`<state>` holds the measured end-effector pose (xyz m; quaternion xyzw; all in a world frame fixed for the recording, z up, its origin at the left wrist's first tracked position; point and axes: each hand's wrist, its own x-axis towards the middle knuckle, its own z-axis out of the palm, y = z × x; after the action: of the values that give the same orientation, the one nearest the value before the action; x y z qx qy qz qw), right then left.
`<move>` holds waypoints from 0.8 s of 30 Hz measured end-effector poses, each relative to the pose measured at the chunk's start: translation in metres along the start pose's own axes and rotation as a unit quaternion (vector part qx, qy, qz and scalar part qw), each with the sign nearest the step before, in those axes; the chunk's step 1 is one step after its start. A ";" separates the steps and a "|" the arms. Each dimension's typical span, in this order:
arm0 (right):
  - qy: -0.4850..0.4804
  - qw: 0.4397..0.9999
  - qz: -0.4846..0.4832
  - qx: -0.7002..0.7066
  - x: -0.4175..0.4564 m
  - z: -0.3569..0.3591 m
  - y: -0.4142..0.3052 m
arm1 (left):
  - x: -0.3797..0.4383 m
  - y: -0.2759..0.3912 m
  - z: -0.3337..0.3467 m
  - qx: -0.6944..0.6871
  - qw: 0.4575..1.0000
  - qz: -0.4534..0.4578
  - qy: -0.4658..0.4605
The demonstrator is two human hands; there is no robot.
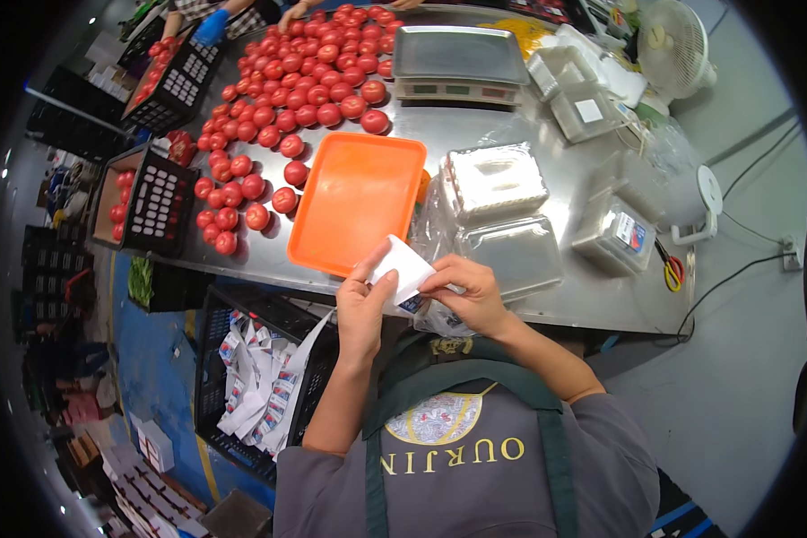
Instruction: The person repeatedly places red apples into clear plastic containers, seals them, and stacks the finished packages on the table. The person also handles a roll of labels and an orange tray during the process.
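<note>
My left hand (363, 313) holds a white label strip (403, 269) between thumb and fingers, just past the table's near edge. The fingertips of my right hand (471, 292) pinch the strip's right edge, where part of a printed label (411, 304) shows. Beyond my left hand lies an orange plastic tray (360, 198), with nothing on it. Clear plastic containers (494, 178) stand beyond my right hand, with a clear lid (511, 252) nearer to me. Crumpled clear film (434, 232) lies between the tray and these containers.
Many red tomatoes (296, 81) cover the metal table's (417, 121) far left. A weighing scale (457, 64) stands at the back. Scissors (672, 269) lie right, near a white jug (686, 202). A black crate (208, 397) of label strips stands lower left. Another person's blue-gloved hand (212, 28) is at far left.
</note>
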<state>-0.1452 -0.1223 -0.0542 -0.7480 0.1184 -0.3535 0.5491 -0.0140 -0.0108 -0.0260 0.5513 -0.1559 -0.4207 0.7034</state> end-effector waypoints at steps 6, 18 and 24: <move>0.080 0.928 -0.239 -0.275 -0.024 -0.018 -0.030 | 0.009 -0.006 -0.011 0.058 0.997 0.049 0.022; 0.312 0.901 0.289 0.083 -0.047 -0.108 0.022 | 0.001 0.009 -0.032 0.160 0.979 0.115 0.048; 0.344 0.892 0.279 0.090 -0.055 -0.093 0.036 | -0.001 0.005 -0.036 0.179 0.975 0.122 0.042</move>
<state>-0.2382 -0.1731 -0.0951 -0.4633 0.4716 -0.4302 0.6147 0.0121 0.0139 -0.0339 0.6627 -0.2651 -0.2734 0.6449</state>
